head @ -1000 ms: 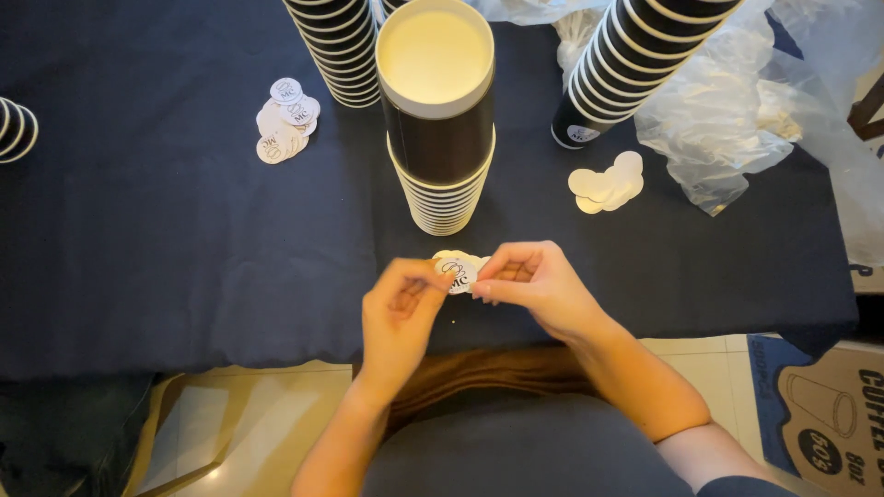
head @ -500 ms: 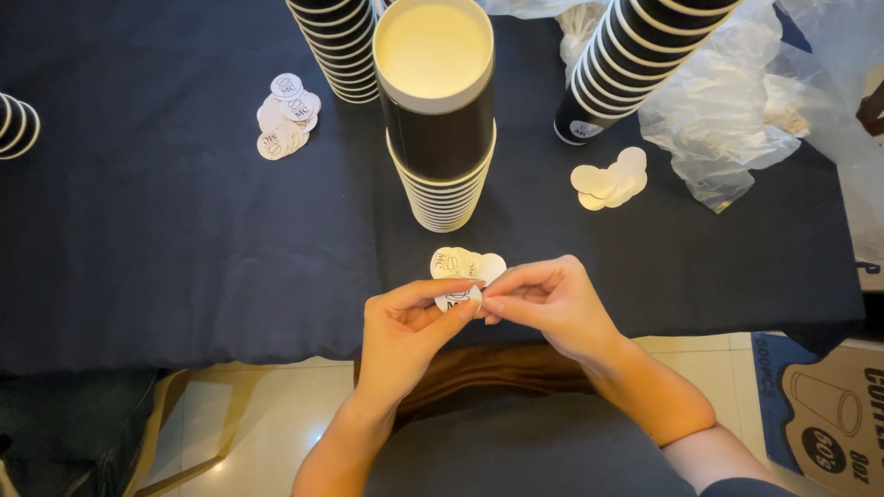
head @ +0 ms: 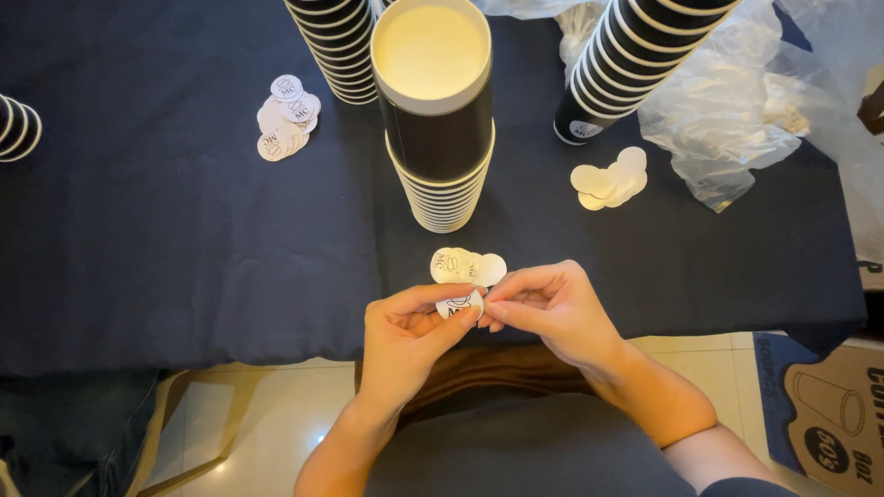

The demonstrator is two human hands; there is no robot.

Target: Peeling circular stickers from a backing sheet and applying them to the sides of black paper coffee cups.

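While the left hand [head: 405,327] and the right hand [head: 552,308] had worked just above the small pile of stickers [head: 467,267] a second earlier, they had since drawn back toward the near edge of the dark table [head: 138,258]. Both sets of fingertips were pinched together on one round white sticker [head: 458,306] (its printed face up), held just short of the pile. The pull-back suggested that sticker was being peeled. The tall stack of black cups [head: 435,120] stood untouched behind.

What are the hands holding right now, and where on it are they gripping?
A small round white sticker, pinched at its edges by the fingers of the left hand and right hand.
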